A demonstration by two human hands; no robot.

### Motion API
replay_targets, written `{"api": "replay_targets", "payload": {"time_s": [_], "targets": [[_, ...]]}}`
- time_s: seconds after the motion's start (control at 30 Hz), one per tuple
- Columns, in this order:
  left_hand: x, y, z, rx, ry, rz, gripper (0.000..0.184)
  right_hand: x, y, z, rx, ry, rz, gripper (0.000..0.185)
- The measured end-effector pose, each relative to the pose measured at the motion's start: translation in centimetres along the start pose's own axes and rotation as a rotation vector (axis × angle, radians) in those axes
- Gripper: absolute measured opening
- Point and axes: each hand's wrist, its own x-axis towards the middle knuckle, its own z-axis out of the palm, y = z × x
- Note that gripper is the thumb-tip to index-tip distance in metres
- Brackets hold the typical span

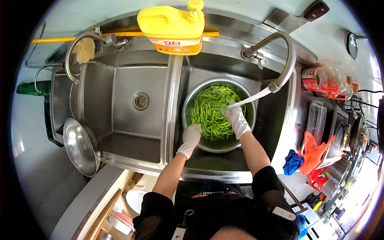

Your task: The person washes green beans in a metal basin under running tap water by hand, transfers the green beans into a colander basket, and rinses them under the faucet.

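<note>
A round metal bowl (253, 116) full of cut green beans (212, 112) sits in the right sink basin (272, 116). My left hand (191, 138), in a white glove, is closed at the bowl's left rim, its fingertips partly hidden. Over the beans at the bowl's right side is my right hand (237, 120), also gloved in white. Its fingers are curled in among the beans and partly blurred by water. A stream of water (254, 97) runs from the curved right faucet (291, 52) down beside that hand.
The left basin (132, 84) has a drain and its own faucet (69, 60). A yellow detergent jug (172, 30) stands on the back ledge by a yellow pole (56, 39). A metal basin (80, 146) leans at left; a cleaver (296, 18) lies back right.
</note>
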Motion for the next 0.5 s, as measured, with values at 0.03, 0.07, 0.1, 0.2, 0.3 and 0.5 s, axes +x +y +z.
{"api": "replay_targets", "payload": {"time_s": [0.03,0.07,0.1,0.2,0.3,0.5], "targets": [[-0.3,0.4,-0.4,0.018,-0.032,-0.01,0.037,-0.1,0.2,-0.6,-0.07,0.044,-0.123,0.031],[-0.5,0.7,-0.7,0.006,-0.05,-0.011,0.039,-0.6,0.3,-0.9,-0.141,0.086,-0.247,0.029],[-0.8,0.8,-0.8,-0.005,-0.069,-0.013,0.04,-1.1,0.0,-1.4,-0.23,0.114,-0.263,0.028],[-1.4,0.3,-0.8,-0.003,-0.07,0.05,0.042,-2.7,-0.5,-2.5,-0.647,0.203,-0.283,0.022],[-1.7,-0.5,-0.6,0.052,-0.052,0.112,0.041,-5.6,-0.6,-3.7,-0.885,0.024,-0.398,0.023],[-8.4,5.2,-6.4,0.001,-0.124,0.204,0.049,-24.0,-2.2,5.0,-1.273,-0.41,-0.601,0.032]]}}
